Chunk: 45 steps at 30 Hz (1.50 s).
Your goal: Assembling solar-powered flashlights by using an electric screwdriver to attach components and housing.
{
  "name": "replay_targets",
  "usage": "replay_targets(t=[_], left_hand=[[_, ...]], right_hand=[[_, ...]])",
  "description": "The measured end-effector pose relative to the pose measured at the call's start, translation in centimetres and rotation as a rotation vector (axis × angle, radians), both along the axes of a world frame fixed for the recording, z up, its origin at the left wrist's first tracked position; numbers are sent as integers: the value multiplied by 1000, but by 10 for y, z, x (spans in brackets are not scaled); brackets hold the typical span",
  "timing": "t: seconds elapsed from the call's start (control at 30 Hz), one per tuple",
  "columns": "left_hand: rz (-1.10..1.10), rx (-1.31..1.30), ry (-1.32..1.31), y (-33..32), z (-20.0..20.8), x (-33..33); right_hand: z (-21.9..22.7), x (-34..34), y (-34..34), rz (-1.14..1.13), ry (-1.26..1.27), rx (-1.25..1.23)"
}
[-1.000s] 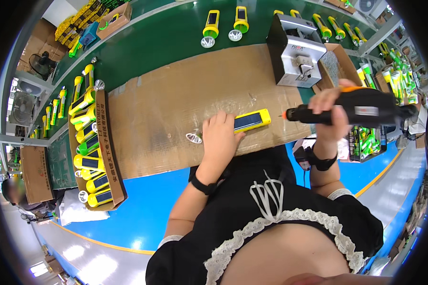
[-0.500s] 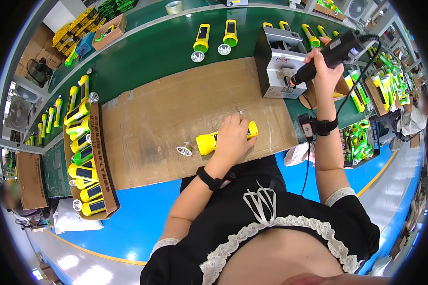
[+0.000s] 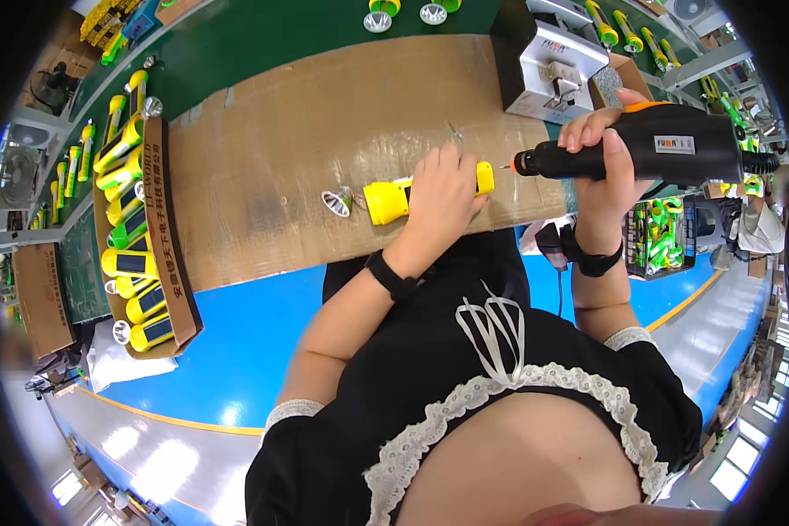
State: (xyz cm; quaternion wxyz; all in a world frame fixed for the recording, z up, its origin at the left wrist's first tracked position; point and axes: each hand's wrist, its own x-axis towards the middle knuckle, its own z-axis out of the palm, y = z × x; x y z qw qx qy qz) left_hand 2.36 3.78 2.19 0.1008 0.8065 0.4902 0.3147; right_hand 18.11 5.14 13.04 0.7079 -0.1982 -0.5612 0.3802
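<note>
My left hand (image 3: 443,195) is wrapped over a yellow flashlight (image 3: 386,202) lying on its side on the cardboard sheet (image 3: 298,123). The flashlight's open head faces left, and a silver reflector (image 3: 335,203) lies beside it, close to the rim. My right hand (image 3: 607,162) grips a black electric screwdriver (image 3: 675,145) held level. Its thin bit points left, a short gap away from the flashlight's tail end. Whether a screw sits on the bit is too small to tell.
A screw feeder machine (image 3: 552,61) stands at the back right of the cardboard. To the left, a carton (image 3: 174,263) holds several yellow and green flashlights. A crate (image 3: 662,237) of green parts stands at the right. More flashlights (image 3: 627,31) lie at the far right.
My right hand has brought the screwdriver from the screw feeder down toward the flashlight's tail and turned it level. My left hand keeps its hold. The view has tilted lower.
</note>
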Motion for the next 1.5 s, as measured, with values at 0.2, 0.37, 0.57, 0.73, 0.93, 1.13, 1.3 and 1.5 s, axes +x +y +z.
replay_targets(t=[0.2,0.37,0.57,0.73,0.93,1.13,1.3,1.5], left_hand=[[23,52,-6,-5,-4,-1],[14,32,24,-7,-3,0],[20,25,-1,-5,-3,1],[8,-70,-33,5,2,-4],[17,-75,-46,6,3,-5],[-4,-61,-70,8,1,-2],[-17,-116,-38,9,6,1],[-8,-89,-9,8,8,1]], right_hand=[[-4,-11,-1,2,-16,-68],[-6,-15,1,-35,-20,-70],[-26,-17,15,-55,-87,-72],[-38,-22,29,71,-271,-111],[-38,-25,37,102,-196,-144],[-34,-11,29,59,-163,-74],[25,39,26,-15,78,178],[30,65,73,-637,-148,166]])
